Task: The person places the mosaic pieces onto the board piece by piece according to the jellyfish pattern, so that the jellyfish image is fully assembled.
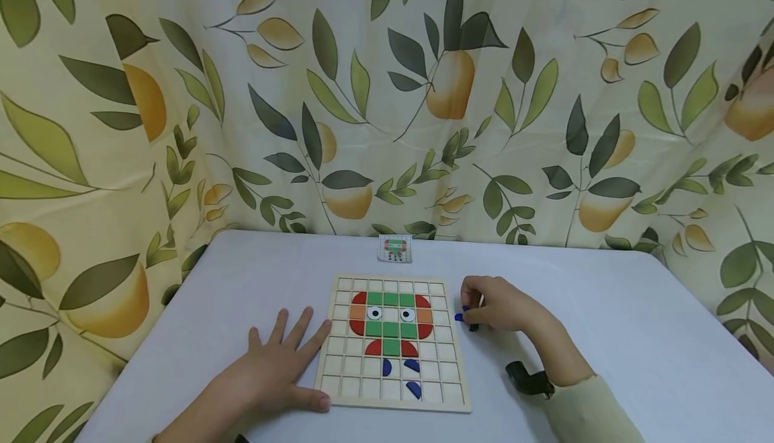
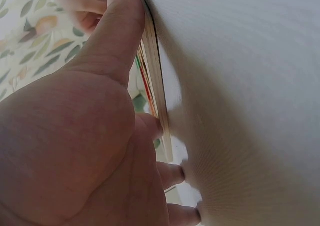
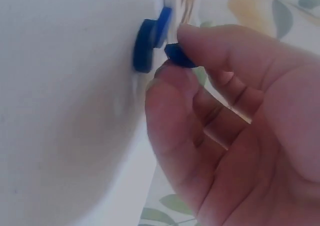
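A wooden grid board (image 1: 357, 389) lies on the table, bearing red, green, orange and white tiles and two eye pieces in a face-like pattern. Lower on it sit three blue half-round pieces (image 1: 414, 390). My left hand (image 1: 266, 369) is spread flat at the board's left side, its thumb and index finger right at the edge. Beyond the right edge, my right hand (image 1: 498, 303) pinches a small blue piece (image 3: 181, 56) between thumb and fingertip. Two more blue pieces (image 3: 143, 46) lie on the table just beside those fingertips.
A small picture card (image 1: 396, 249) with a similar face pattern stands behind the board, near the table's back edge. A leaf-and-fruit patterned curtain (image 1: 417, 147) hangs behind the white table (image 1: 266, 275). A black strap device (image 1: 529, 379) is at the right wrist.
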The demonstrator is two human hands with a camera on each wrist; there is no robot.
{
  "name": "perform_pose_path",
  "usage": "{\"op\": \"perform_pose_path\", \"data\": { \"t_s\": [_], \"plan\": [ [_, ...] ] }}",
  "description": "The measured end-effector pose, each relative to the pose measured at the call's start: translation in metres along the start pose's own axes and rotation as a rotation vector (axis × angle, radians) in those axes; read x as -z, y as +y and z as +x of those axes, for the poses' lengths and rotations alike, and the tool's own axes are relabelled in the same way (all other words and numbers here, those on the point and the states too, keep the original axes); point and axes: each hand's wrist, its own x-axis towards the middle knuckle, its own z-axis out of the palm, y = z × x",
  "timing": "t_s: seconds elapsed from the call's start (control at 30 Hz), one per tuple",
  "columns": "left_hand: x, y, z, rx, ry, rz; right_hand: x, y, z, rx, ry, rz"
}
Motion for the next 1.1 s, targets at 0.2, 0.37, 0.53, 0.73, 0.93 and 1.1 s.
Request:
{"op": "perform_pose_path", "data": {
  "t_s": [0.2, 0.37, 0.53, 0.73, 0.93, 1.1],
  "plan": [
    [-0.001, 0.0, 0.002, -0.005, 0.014, 0.012, 0.001, -0.011, -0.001, 0.095, 0.018, 0.055],
    [-0.002, 0.0, 0.0, -0.006, 0.02, 0.016, -0.006, -0.024, -0.001, 0.15, 0.016, 0.085],
    [-0.002, -0.001, -0.001, -0.011, 0.02, 0.025, -0.014, -0.041, -0.003, 0.195, 0.008, 0.097],
    [0.0, -0.001, -0.001, -0.017, 0.019, 0.016, -0.028, -0.064, -0.006, 0.265, 0.003, 0.143],
    [0.0, -0.001, -0.001, -0.023, 0.02, 0.022, -0.041, -0.082, -0.011, 0.34, -0.085, 0.144],
    [0.001, -0.001, -0.001, -0.024, 0.024, 0.02, -0.05, -0.093, -0.013, 0.415, -0.165, 0.125]
  ]
}}
